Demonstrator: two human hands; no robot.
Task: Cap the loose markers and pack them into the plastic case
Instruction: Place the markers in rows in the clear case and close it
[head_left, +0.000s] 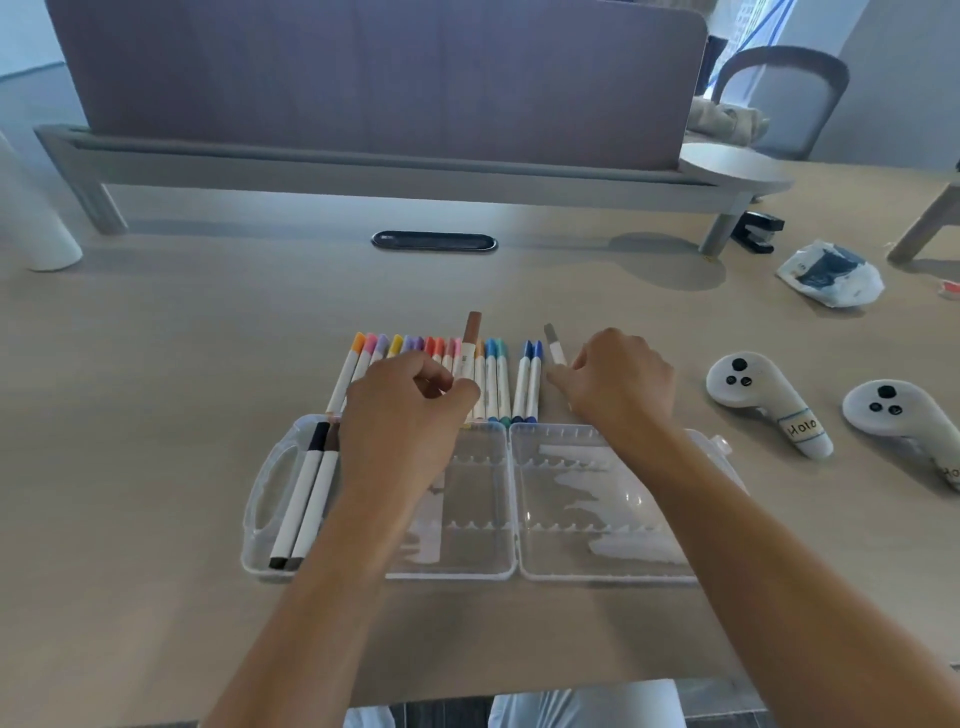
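Under both wrists, a clear plastic case (511, 499) lay open on the tan desk (208, 332), holding a black marker (301, 493) and a brown marker (317, 499) in its left half.
Beyond the fingertips ran a row of capped markers (498, 379); the left hand (400, 415) pinched a brown-capped marker (471, 338), the right hand (618, 384) curled its fingers on a grey-capped marker (555, 348). Two white controllers (763, 400) rested right of the right hand, a grey divider (363, 78) behind.

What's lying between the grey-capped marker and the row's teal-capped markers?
Head view: two blue-capped markers, side by side, left of the grey-capped marker and right of the teal-capped markers.
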